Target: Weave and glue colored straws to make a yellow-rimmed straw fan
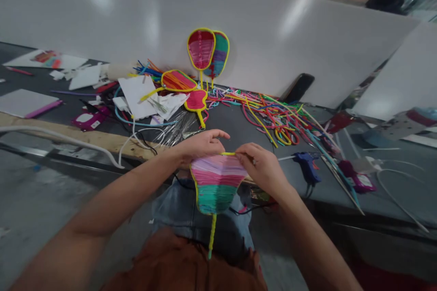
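Over my lap hangs a striped hand fan (pixel 220 184) of fuzzy pipe cleaners, banded lilac, pink and teal with a yellow rim. Its twisted yellow handle (pixel 212 234) points down toward my body. My left hand (pixel 206 144) pinches the top rim at the left, its index finger stretched out. At the top right corner, my right hand (pixel 261 163) grips the same rim between thumb and fingers. A short stretch of yellow edging shows between the two hands. The fingertips partly cover the rim.
Two finished-looking fans (pixel 201 50) lean against the white partition (pixel 136 13). Loose pipe cleaners (pixel 269 116) lie in a heap at the right, near a blue glue gun (pixel 307 167) and a phone (pixel 300 87). Papers (pixel 136 95) and a purple tape dispenser (pixel 90 118) sit leftward.
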`<state>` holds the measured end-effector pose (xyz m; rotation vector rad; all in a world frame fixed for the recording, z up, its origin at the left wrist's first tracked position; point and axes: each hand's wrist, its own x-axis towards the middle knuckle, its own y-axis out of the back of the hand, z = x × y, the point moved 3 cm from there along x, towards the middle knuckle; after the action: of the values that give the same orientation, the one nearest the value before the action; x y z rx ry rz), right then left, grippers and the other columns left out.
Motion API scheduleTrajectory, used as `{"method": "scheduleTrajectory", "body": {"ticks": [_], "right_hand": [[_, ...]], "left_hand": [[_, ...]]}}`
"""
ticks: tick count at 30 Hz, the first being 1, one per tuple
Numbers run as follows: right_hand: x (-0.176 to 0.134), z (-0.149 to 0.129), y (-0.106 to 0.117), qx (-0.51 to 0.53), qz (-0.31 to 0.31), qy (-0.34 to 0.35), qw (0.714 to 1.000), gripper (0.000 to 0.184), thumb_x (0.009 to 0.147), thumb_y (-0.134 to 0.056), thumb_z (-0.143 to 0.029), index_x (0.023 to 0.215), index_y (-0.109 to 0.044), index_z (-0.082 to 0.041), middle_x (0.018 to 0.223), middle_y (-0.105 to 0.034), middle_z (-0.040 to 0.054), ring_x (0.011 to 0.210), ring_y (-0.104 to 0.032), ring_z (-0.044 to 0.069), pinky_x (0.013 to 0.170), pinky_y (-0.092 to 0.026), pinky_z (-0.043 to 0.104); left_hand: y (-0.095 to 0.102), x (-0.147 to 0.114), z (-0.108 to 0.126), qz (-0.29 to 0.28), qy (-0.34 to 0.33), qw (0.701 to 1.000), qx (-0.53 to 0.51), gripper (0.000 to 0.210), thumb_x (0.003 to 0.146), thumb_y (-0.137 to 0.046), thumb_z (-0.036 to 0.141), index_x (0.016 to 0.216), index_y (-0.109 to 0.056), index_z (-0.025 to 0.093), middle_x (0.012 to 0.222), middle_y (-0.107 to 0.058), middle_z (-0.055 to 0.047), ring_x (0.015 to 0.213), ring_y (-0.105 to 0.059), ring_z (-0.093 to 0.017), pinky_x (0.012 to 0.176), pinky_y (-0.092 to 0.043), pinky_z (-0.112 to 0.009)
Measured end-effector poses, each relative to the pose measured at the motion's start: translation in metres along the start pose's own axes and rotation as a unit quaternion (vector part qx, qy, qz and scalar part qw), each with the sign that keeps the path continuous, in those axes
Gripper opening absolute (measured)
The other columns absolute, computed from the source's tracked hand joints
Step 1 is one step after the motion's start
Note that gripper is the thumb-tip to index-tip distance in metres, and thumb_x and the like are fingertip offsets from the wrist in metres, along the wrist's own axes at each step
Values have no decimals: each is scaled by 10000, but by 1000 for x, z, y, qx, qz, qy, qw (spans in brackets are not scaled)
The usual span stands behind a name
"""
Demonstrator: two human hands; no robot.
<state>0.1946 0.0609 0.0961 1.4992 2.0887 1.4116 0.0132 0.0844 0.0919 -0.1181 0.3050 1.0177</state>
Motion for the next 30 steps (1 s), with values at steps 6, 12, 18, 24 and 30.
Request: {"method": "scheduleTrajectory", "body": {"ticks": [6, 12, 18, 24, 30], "right_hand": [[-2, -4, 7, -10, 0, 15, 1000, 188, 915, -469, -203, 867, -650, -212, 915, -691, 53, 833, -638, 170, 747, -470, 260], [-2, -5, 8, -17, -9, 21, 1000, 207, 913, -452, -188, 871, -653, -215, 947, -695, 57, 883, -652, 172, 784, -484, 254], [-2, -5, 9, -32, -24, 25, 999, 226, 931, -437, -207, 860, -651, -217, 938, -695, 53, 854, -646, 169, 745, -478, 256], [-3, -3, 8, -32, -31, 23, 999, 235, 933, -437, -197, 877, -664, -221, 951, -697, 54, 873, -643, 165, 768, -474, 254], [-3, -2, 7, -30, -30, 26, 999, 233, 931, -447, -198, 886, -674, -224, 936, -704, 44, 856, -650, 158, 756, -479, 245]], "left_hand": [[-3, -2, 8, 33, 13, 999, -1, 406, 851, -550, 451, 1143, -535, 169, 803, -586, 22, 578, -480, -76, 541, -364, -185], [-2, 0, 8, 37, 12, 999, 12, 420, 841, -547, 450, 1151, -540, 167, 815, -603, 7, 606, -502, -95, 546, -373, -194], [-4, 1, 6, -10, 2, 1000, 2, 506, 676, -613, 182, 1169, -498, 176, 735, -601, 43, 488, -428, -62, 472, -311, -181], [-2, 2, 3, -29, -2, 999, -17, 530, 661, -637, 158, 1171, -493, 173, 784, -624, 33, 513, -478, -56, 484, -348, -173], [-3, 5, 1, -25, 12, 999, -31, 558, 646, -653, 127, 1178, -493, 172, 774, -621, 41, 529, -502, -60, 495, -381, -171]]}}
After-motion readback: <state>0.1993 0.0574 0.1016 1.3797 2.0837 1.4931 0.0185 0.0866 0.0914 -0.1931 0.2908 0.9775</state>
